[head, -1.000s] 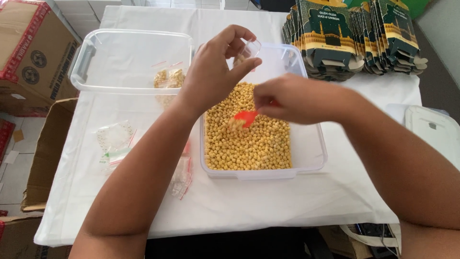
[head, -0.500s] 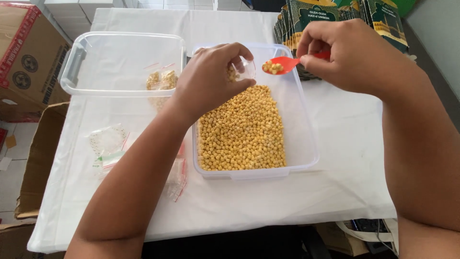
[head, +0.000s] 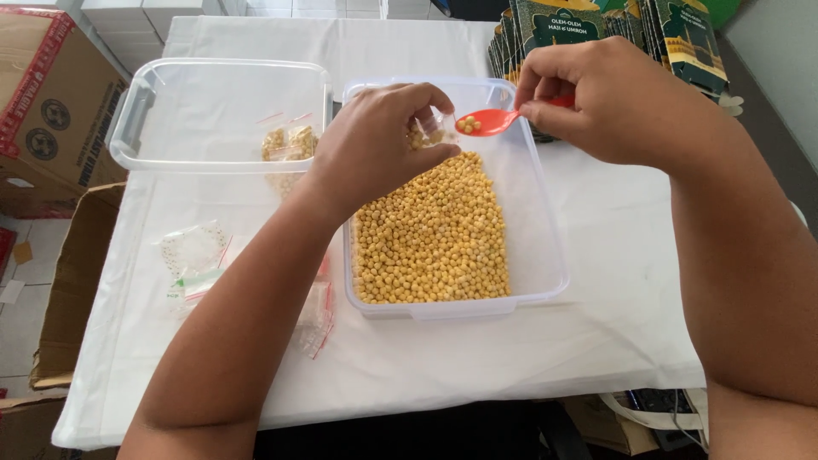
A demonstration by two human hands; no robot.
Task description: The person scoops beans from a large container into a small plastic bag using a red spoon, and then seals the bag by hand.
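My left hand [head: 375, 145] pinches a small clear plastic bag [head: 430, 132] with a few yellow chickpeas in it, above the far end of a clear plastic tub [head: 545, 247]. The tub holds a heap of yellow chickpeas [head: 430, 234]. My right hand [head: 613, 102] grips a red plastic spoon [head: 486, 123] by its handle. The spoon's bowl carries a few chickpeas and sits right at the bag's mouth.
A second clear tub [head: 136, 111] at the far left holds two filled small bags [head: 290, 143]. Several empty small bags [head: 196, 255] lie on the white tablecloth [head: 613, 332]. Dark printed packets [head: 596, 25] stand at the far right. Cardboard boxes [head: 43, 102] sit left of the table.
My right hand lifted the spoon out of the chickpea heap and brought it left to the bag's mouth. My left hand kept the bag in place.
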